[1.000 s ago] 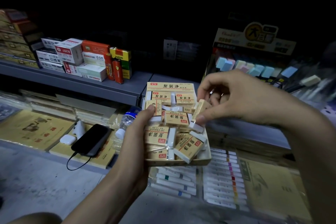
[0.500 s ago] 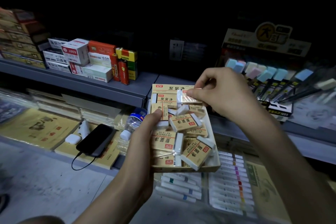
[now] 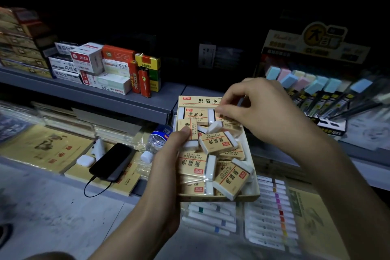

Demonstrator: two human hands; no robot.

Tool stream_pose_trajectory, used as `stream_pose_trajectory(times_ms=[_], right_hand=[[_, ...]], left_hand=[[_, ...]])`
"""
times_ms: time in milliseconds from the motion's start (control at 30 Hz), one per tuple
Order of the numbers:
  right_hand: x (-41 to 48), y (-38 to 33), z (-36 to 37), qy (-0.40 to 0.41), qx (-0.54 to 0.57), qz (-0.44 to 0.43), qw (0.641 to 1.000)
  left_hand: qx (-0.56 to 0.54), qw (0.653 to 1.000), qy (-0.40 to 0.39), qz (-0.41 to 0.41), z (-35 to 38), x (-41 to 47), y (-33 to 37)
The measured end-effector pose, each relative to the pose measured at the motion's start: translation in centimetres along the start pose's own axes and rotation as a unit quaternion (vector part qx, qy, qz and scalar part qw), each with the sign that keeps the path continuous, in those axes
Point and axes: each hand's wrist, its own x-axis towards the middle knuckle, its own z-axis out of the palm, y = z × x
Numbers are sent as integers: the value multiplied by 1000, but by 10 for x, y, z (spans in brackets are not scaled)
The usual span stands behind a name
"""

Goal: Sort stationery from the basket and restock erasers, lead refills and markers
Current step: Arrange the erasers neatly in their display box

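Observation:
My left hand (image 3: 166, 167) grips the left side of an open cardboard eraser box (image 3: 251, 196), thumb lying on an upright eraser (image 3: 188, 127). Several yellow-sleeved white erasers lie jumbled inside, one (image 3: 217, 142) across the middle. My right hand (image 3: 259, 110) reaches over the box's far right corner and pinches an eraser (image 3: 229, 121) lying there; my fingers partly hide it. Lead refill boxes (image 3: 114, 65) stand on the grey shelf (image 3: 130, 101) at the left. Marker sets (image 3: 272, 215) lie on the low shelf under the box.
A phone (image 3: 111, 160) on a cable, an earbud case (image 3: 85, 160) and a water bottle (image 3: 156, 141) lie on yellow paper pads at lower left. Lighters (image 3: 144, 82) stand beside the refill boxes. A display of pastel-tipped pens (image 3: 316, 88) fills the right.
My right hand has carried an eraser from the box's right edge to its far right corner and stays pinching it there. The left hand keeps holding the box.

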Motion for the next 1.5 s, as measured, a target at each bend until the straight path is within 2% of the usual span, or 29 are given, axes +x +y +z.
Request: stream_pose_trajectory(times_ms=[133,267,367,567,700,767,833,933,1000,1133,1200,1300,1367,1433,1500], right_hand=[[-6,-7,-15,-87,-1,-2,996],[-7,-4,-19,-135,-13,-9,991],[-7,-3,-21,-154,-30,-12,988],[-5,-1,-23,-111,-46,-39,992],[-4,-7,-33,-22,-55,-76,995],[0,-10,-30,26,-81,-91,992],[4,-11,-19,38,-120,-102,987],[8,-4,1,7,-152,-109,982],[10,0,4,-3,-141,-102,985],[2,-11,-15,-23,-29,-70,997],[-6,-20,-27,-96,11,-48,994],[-13,-24,-30,-217,-41,-11,975],[-13,-22,-26,-238,-47,3,970],[-13,-20,-26,-227,-33,-2,973],[-13,-20,-30,-204,-11,-12,979]], left_hand=[[24,1000,2,1,-1,3,-2],[-78,997,-27,4,-6,-11,-10],[-24,1000,-14,0,-4,-5,-7],[34,999,0,-2,-1,3,-1],[81,997,14,5,-1,14,0],[67,998,5,-1,0,12,0],[44,999,-6,6,0,10,1],[62,998,-18,25,-3,6,-1],[44,996,-66,36,-12,8,-4],[-10,992,-123,38,-23,-8,-20],[-43,987,-151,46,-24,-17,-25],[-53,981,-173,73,-32,-9,-29],[-27,987,-149,56,-30,2,-23],[21,992,-102,74,-28,3,-25],[21,994,-74,74,-20,4,-23]])
